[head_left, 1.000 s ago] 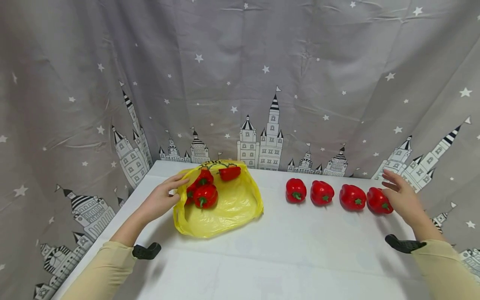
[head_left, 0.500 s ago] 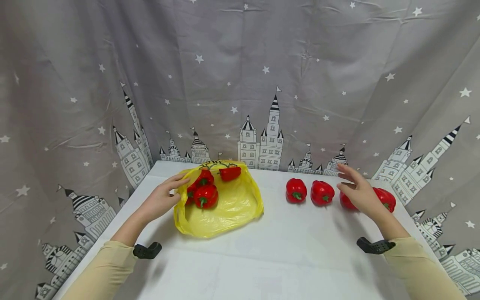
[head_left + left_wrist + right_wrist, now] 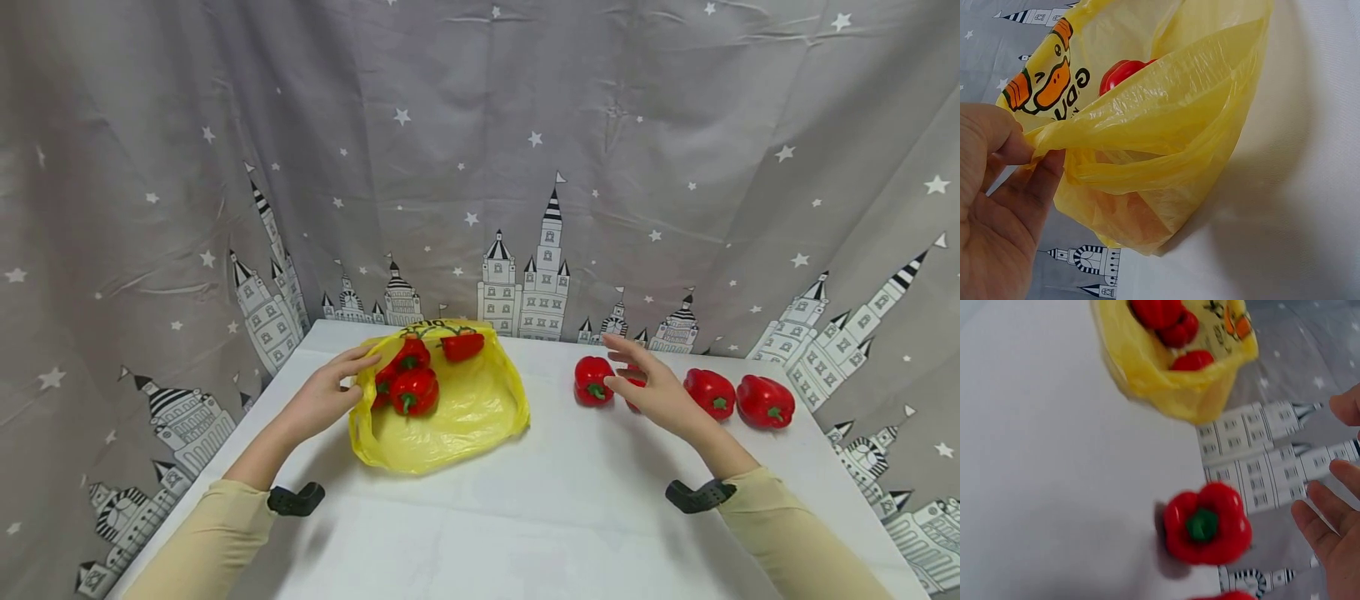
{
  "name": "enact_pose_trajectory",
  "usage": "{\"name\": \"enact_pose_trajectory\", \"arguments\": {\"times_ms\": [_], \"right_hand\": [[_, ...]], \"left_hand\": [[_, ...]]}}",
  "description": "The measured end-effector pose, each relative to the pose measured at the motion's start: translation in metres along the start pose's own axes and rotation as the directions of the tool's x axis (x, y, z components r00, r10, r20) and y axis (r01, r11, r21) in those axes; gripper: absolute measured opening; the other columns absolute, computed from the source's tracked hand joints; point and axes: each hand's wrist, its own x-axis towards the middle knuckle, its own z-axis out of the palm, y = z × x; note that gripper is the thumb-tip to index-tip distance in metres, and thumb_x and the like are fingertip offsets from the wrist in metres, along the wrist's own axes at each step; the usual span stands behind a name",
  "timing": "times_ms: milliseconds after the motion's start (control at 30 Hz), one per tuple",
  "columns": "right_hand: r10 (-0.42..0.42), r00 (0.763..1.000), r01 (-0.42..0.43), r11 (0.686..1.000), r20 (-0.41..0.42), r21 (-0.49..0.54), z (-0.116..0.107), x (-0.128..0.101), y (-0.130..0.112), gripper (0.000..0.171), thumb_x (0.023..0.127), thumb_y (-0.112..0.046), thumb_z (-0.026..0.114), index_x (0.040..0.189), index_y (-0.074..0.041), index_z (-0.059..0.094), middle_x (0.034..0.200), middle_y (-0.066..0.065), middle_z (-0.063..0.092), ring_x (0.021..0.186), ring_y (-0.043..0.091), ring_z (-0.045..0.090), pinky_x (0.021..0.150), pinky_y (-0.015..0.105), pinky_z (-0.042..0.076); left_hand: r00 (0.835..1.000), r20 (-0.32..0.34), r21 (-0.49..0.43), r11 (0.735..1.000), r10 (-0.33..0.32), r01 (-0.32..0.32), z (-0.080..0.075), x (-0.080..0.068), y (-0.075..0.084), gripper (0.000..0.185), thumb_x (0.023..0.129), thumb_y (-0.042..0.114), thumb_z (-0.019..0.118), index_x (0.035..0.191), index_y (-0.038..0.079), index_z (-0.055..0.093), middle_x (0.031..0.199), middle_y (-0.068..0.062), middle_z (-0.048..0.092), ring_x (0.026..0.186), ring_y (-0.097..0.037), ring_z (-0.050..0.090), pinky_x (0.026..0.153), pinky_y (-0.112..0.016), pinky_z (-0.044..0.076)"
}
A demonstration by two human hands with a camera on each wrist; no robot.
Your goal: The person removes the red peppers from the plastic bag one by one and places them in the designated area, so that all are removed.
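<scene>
My left hand (image 3: 324,402) pinches the left edge of a yellow plastic bag (image 3: 450,433), thumb and fingers on the gathered film (image 3: 1050,140) in the left wrist view. The bag lies with its mouth wide, and several red bell peppers (image 3: 415,393) sit inside, mostly at its left and back. Holding nothing, my right hand (image 3: 660,398) hovers with spread fingers beside the leftmost loose bell pepper (image 3: 591,383). It partly hides a second bell pepper (image 3: 633,377) behind it. Two more bell peppers, one at centre right (image 3: 709,395) and one at far right (image 3: 766,402), complete the row.
A white-covered table (image 3: 480,533) bears everything. Behind it and along its sides hangs a grey curtain (image 3: 450,125) printed with castles and stars. Dark bands with small cameras sit on both wrists.
My right hand has moved left along the row, from the far-right bell pepper to near the leftmost ones. That far-right pepper has shifted slightly. My left hand stays on the bag's edge.
</scene>
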Motion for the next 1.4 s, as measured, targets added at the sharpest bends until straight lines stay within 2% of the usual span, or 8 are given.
{"name": "enact_pose_trajectory", "arguments": {"times_ms": [233,467,733,867,1000,1167,1267,1400], "right_hand": [[-0.012,0.999,0.013,1.000,0.052,-0.017,0.029,0.007,-0.013,0.073,0.094,-0.027,0.074,0.158,-0.032,0.039,0.155,0.010,0.045,0.138,0.041,0.044,0.094,0.055,0.055],[-0.037,0.993,0.035,0.999,0.111,0.018,0.054,0.012,-0.023,0.072,0.091,-0.033,0.076,0.154,-0.040,0.043,0.153,0.002,0.048,0.135,0.035,0.050,0.098,0.050,0.054],[-0.066,0.984,0.057,0.997,0.165,0.061,0.080,0.019,-0.029,0.067,0.093,-0.031,0.074,0.152,-0.042,0.045,0.153,-0.003,0.048,0.132,0.033,0.053,0.100,0.056,0.050],[-0.078,0.974,0.058,0.994,0.214,0.097,0.094,0.023,-0.033,0.065,0.095,-0.026,0.072,0.153,-0.038,0.046,0.153,-0.004,0.048,0.134,0.036,0.051,0.102,0.053,0.050],[-0.100,0.958,0.072,0.991,0.269,0.112,0.111,0.030,-0.038,0.065,0.094,-0.028,0.071,0.154,-0.030,0.045,0.153,-0.001,0.048,0.134,0.037,0.051,0.105,0.051,0.048],[-0.106,0.938,0.074,0.992,0.330,0.107,0.131,0.040,-0.044,0.067,0.093,-0.032,0.071,0.155,-0.033,0.044,0.152,-0.003,0.048,0.138,0.029,0.047,0.109,0.047,0.044],[-0.119,0.925,0.084,0.990,0.360,0.111,0.141,0.044,-0.047,0.068,0.093,-0.035,0.071,0.155,-0.034,0.043,0.153,-0.003,0.047,0.140,0.030,0.046,0.111,0.049,0.043],[-0.150,0.908,0.102,0.985,0.391,0.142,0.153,0.050,-0.049,0.072,0.093,-0.035,0.071,0.158,-0.026,0.040,0.158,0.001,0.039,0.142,0.035,0.041,0.112,0.053,0.040]], "left_hand": [[1.000,-0.002,0.004,1.000,0.005,-0.005,0.000,0.001,0.001,0.054,0.095,0.001,0.050,0.149,0.003,0.053,0.165,-0.007,0.032,0.148,-0.038,0.031,0.106,-0.060,0.044],[1.000,-0.004,0.007,1.000,0.008,-0.008,0.000,0.000,0.002,0.053,0.095,0.001,0.050,0.148,0.002,0.054,0.164,-0.007,0.033,0.149,-0.037,0.030,0.106,-0.061,0.043],[1.000,-0.001,0.006,1.000,-0.001,0.001,0.000,-0.001,0.003,0.053,0.095,0.000,0.051,0.148,0.002,0.054,0.165,-0.008,0.032,0.150,-0.038,0.027,0.107,-0.062,0.042],[1.000,-0.004,0.010,1.000,0.005,-0.005,-0.001,-0.001,0.002,0.053,0.095,0.000,0.050,0.147,0.002,0.054,0.164,-0.008,0.033,0.150,-0.038,0.028,0.106,-0.062,0.043],[1.000,-0.007,0.004,1.000,0.008,-0.008,0.000,-0.001,0.001,0.053,0.095,-0.001,0.050,0.147,0.002,0.054,0.164,-0.008,0.033,0.150,-0.037,0.029,0.107,-0.061,0.043],[1.000,-0.004,-0.006,1.000,0.003,-0.003,0.000,-0.002,0.000,0.053,0.095,0.000,0.050,0.148,0.003,0.054,0.165,-0.007,0.032,0.151,-0.036,0.026,0.108,-0.062,0.040],[1.000,-0.002,0.000,1.000,-0.002,0.002,0.000,-0.001,0.000,0.053,0.095,0.000,0.050,0.148,0.004,0.054,0.165,-0.008,0.032,0.151,-0.036,0.026,0.108,-0.062,0.040],[1.000,-0.001,0.005,1.000,-0.002,0.002,0.001,-0.001,0.000,0.054,0.095,0.000,0.050,0.148,0.004,0.054,0.165,-0.008,0.032,0.151,-0.037,0.026,0.108,-0.062,0.041]]}}
